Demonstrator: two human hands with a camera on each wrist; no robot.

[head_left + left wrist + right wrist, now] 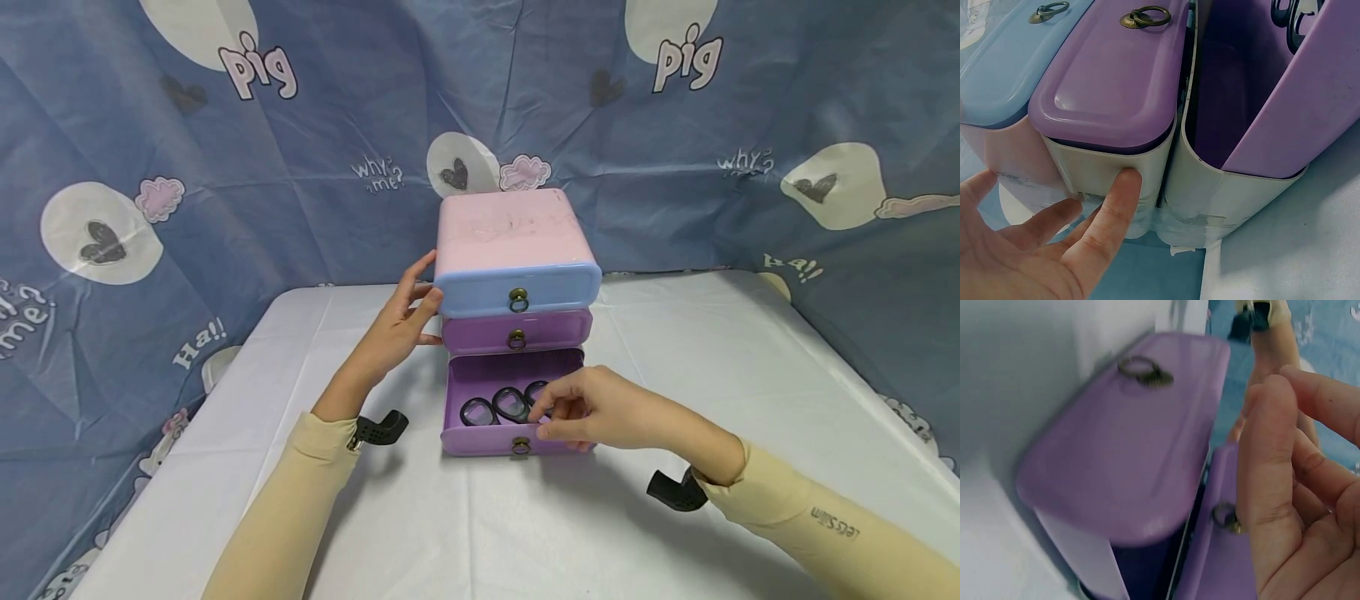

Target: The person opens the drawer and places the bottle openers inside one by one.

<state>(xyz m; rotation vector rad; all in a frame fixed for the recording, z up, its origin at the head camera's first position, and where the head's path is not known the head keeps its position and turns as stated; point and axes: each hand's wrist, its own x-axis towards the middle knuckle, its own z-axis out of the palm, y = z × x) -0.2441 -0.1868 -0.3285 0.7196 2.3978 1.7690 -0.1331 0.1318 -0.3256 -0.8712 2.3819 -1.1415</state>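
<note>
A small chest of drawers [517,229] has a pink top, a blue top drawer [480,292] and a purple middle drawer [480,335], both pushed in. Its purple bottom drawer [472,442] is pulled out, with black rounded loops [496,402] lying inside; their exact kind is unclear. My left hand [397,321] steadies the chest's left side, fingers spread; in the left wrist view a fingertip touches the pale casing [1094,165]. Over the bottom drawer's front right edge hangs my right hand [592,406], fingers loosely bent, with nothing visible between thumb and forefinger. It partly covers the rightmost loop.
The chest stands on a white-covered table [405,533]. Behind it hangs a blue printed cloth [322,125]. Each drawer front carries a brass ring pull [518,300]. Black camera mounts [381,427] stick out from both wrists.
</note>
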